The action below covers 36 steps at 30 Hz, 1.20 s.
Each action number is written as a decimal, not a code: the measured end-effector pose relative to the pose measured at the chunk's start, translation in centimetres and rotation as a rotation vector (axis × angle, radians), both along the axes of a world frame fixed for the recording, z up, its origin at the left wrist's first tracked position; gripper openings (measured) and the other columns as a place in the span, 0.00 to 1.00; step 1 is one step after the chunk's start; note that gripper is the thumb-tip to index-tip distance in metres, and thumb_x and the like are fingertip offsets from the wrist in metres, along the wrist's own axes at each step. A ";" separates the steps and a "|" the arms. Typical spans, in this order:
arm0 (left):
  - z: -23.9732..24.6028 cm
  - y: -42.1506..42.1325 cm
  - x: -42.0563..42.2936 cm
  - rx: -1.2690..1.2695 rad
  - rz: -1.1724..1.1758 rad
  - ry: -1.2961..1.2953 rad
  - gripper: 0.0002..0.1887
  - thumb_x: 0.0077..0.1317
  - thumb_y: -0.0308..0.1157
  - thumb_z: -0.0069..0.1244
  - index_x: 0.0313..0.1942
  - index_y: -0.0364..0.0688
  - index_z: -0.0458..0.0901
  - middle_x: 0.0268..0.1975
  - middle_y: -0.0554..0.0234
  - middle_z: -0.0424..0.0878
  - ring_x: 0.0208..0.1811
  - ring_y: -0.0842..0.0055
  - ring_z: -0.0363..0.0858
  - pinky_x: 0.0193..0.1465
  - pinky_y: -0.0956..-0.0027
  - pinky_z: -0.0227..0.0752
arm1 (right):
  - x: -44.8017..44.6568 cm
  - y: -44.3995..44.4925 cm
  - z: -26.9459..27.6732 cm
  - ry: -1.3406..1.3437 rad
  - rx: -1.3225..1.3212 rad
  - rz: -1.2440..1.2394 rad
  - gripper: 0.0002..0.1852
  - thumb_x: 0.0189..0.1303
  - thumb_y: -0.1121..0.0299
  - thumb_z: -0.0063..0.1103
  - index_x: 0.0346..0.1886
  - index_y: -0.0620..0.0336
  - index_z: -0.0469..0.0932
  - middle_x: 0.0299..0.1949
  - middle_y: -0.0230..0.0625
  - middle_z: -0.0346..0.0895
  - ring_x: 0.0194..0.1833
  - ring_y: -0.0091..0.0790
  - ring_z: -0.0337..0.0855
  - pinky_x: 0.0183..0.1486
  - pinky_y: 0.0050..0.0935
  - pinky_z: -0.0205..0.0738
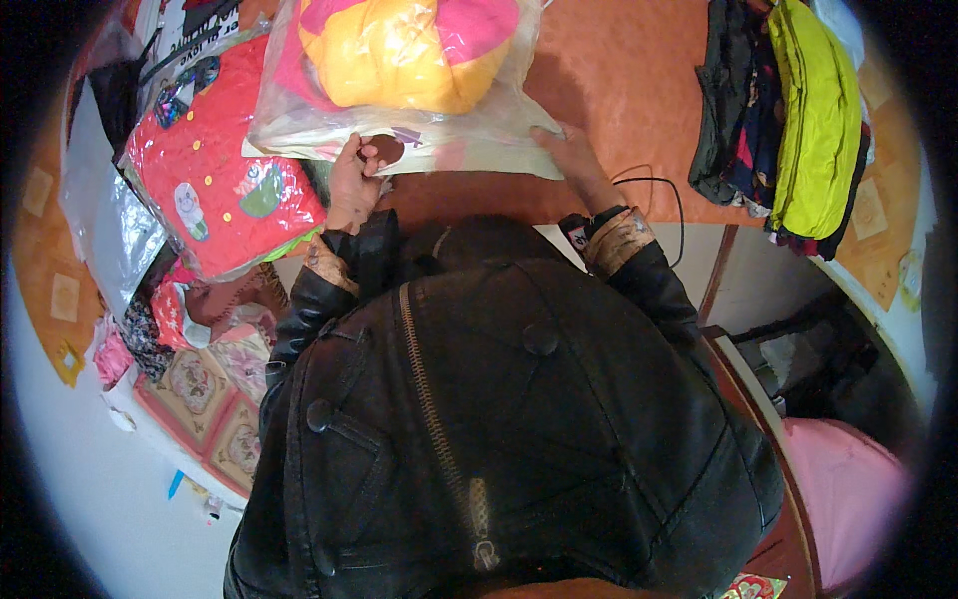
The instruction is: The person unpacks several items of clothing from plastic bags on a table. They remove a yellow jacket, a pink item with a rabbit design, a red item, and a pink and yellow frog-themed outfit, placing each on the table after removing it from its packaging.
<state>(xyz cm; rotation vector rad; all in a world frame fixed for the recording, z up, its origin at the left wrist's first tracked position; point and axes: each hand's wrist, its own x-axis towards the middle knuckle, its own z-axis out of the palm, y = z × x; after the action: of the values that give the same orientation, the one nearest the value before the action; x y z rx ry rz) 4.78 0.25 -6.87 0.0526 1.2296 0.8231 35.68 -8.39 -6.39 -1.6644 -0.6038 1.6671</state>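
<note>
A clear plastic carrier bag [314, 131] lies before me, with a folded yellow and pink cloth item [397, 56] inside. My left hand [355, 180] pinches the bag's near edge beside its punched handle hole, fingertips partly over the opening. At the other end of that edge, my right hand [572, 153] grips the corner, with the thumb on top. The near edge is pulled fairly straight between both hands. Left of the bag is a red garment with cartoon patches [224, 172], packed in clear plastic.
Folded dark clothes [726, 112] and a bright yellow-green garment [816, 120] are stacked at the right of the orange-brown table [621, 67]. A black cord [677, 202] hangs over its front edge. Patterned boxes [194, 382] stand lower left; a pink-covered thing [838, 494] is lower right.
</note>
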 end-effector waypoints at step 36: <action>4.5 -0.6 10.8 0.057 -0.445 -0.024 0.04 0.60 0.29 0.49 0.28 0.41 0.75 0.22 0.72 0.71 0.21 0.84 0.65 0.25 0.78 0.59 | -1.2 -1.3 1.6 0.221 0.102 -0.047 0.16 0.54 0.71 0.61 0.46 0.62 0.76 0.40 0.30 0.78 0.40 0.23 0.77 0.46 0.24 0.72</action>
<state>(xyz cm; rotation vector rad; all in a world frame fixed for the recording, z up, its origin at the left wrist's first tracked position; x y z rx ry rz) 15.60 -0.38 -2.39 0.3489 1.1155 0.4681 34.44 -9.66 -4.82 -1.3894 -0.5283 1.7275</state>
